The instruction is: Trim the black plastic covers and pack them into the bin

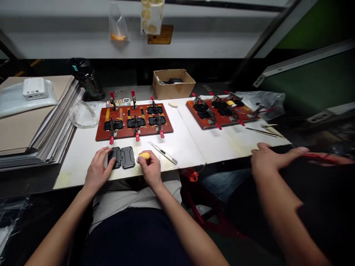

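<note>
At the near edge of the white tabletop (pixel 188 147), left of its middle, two dark plates lie side by side. The left hand (pixel 97 170) is on the left dark plate (pixel 117 158) — thumb over its face, fingers bent at its left side. Whether these fingers pinch the plate or only rest on it cannot be told. The right dark plate (pixel 128 157) lies flat just beside it, its upper face showing. The right hand (pixel 151 168) is just right of this second plate, its fingers closed around a small yellow piece (pixel 144 156), partly hidden by the grip. A utility knife (pixel 163 152) lies to the right of that hand, slanting towards the near edge.

Beyond the plates sits a reddish-brown fixture board (pixel 169 129), carrying black parts and red-handled clamps along its near and far sides. A second fixture board (pixel 224 119), similarly fitted, stands towards the right end of the tabletop. An open cardboard box (pixel 173 91) stands beyond the far edge, between the two boards. At the left end is a stack of sheets (pixel 59 129) with a white device (pixel 35 88) on top. A co-worker's hand (pixel 267 160) is near the right near corner — blurred, its grip unclear.
</note>
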The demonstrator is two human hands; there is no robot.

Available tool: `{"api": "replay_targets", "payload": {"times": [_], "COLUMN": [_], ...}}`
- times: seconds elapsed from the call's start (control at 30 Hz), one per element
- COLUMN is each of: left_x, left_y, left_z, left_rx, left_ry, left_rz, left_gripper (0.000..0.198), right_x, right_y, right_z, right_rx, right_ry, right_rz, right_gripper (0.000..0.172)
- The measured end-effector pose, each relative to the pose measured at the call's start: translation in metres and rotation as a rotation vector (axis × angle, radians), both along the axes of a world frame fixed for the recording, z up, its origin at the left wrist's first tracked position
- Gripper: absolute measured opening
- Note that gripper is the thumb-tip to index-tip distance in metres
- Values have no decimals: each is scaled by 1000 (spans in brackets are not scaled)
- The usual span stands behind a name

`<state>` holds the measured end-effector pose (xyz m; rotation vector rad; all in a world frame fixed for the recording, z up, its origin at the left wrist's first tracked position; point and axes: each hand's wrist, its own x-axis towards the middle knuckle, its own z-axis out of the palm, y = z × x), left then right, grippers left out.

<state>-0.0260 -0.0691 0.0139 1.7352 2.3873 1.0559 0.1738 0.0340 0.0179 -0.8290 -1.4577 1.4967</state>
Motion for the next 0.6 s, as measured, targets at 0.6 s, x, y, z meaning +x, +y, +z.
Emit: {"api": "replay_targets", "payload": {"times": [0.6], "left_x": [24], "left_y": [26], "left_z": [-16], "left_rx": [-73], "left_ry": [253], "left_rz": [-305], "left_gripper": [44], "right_x": [8], "right_y": [2], "right_z": [3], "right_rx": [123], "right_ry": [-99], "right_rz": [3], "right_gripper": [23]}}
